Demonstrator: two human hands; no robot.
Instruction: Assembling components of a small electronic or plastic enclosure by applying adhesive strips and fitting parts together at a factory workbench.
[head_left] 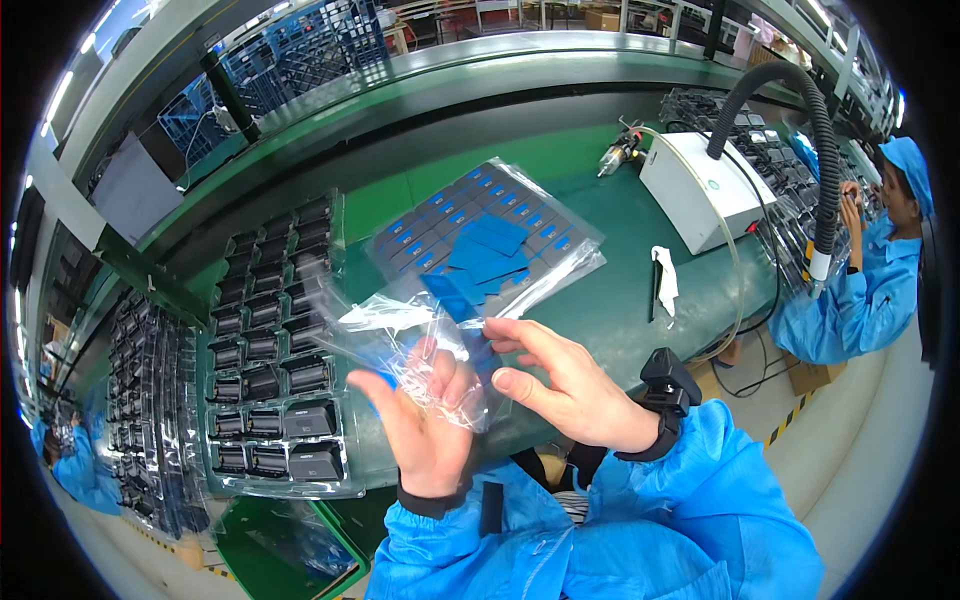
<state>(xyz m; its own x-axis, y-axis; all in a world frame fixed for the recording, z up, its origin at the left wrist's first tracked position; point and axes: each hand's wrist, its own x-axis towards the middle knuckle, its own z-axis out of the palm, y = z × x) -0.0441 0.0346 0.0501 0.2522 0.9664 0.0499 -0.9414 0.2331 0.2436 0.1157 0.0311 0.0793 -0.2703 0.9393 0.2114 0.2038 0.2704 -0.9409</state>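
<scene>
The left hand [430, 430] is turned palm up, thumb stretched out and fingers partly curled; clear film [395, 315] lies over its fingers and palm, and whether they grip it I cannot tell. The right hand [575, 395] is just to its right, loosely spread, its fingertips near the film's edge; whether they touch it is unclear. The film is above the near part of the green table [610, 290].

A green bin [352, 552] with clear plastic inside is at the near left. Beyond it, a clear tray [350, 440] carries rows of black cases [310, 420], with more stacked trays [150, 400] to its left.

Past the hands, blue cards [490, 250] lie loosely overlapped on grey packs [400, 240] set in rows. To the right are a white tissue [667, 280] and, farther, a white box [690, 190] with a black hose [822, 130]. A tool [622, 150] lies left of the box. At the far right sits a co-worker [850, 290] in blue.
</scene>
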